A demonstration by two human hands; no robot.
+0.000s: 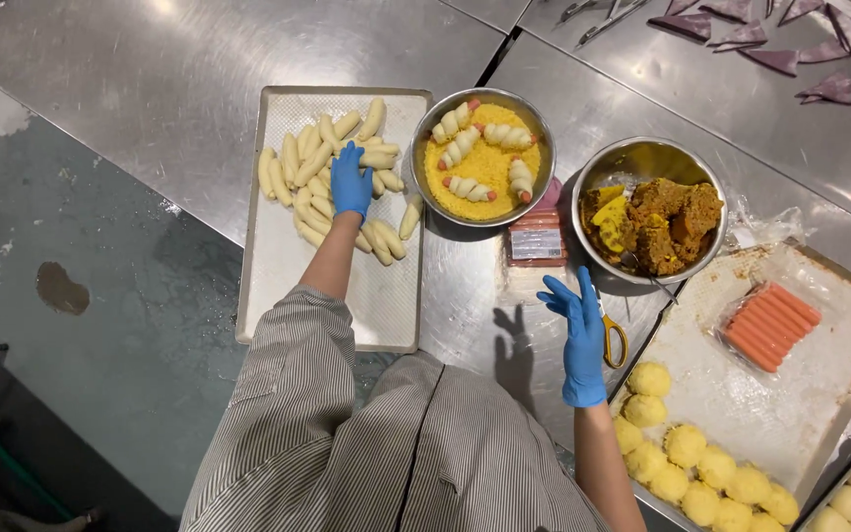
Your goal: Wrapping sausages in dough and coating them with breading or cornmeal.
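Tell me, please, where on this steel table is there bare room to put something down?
Bare steel lies beyond the perforated metal tray, top left, and above the steel bowl of yellow crumbs. That tray's near half is also free, below the left hand on the dough sticks. It is crowded around the right hand: yellow-handled scissors, bowl of brown filling, sausage packets.

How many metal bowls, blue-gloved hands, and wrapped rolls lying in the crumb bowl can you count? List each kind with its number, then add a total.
Metal bowls: 2
Blue-gloved hands: 2
Wrapped rolls: 5
Total: 9
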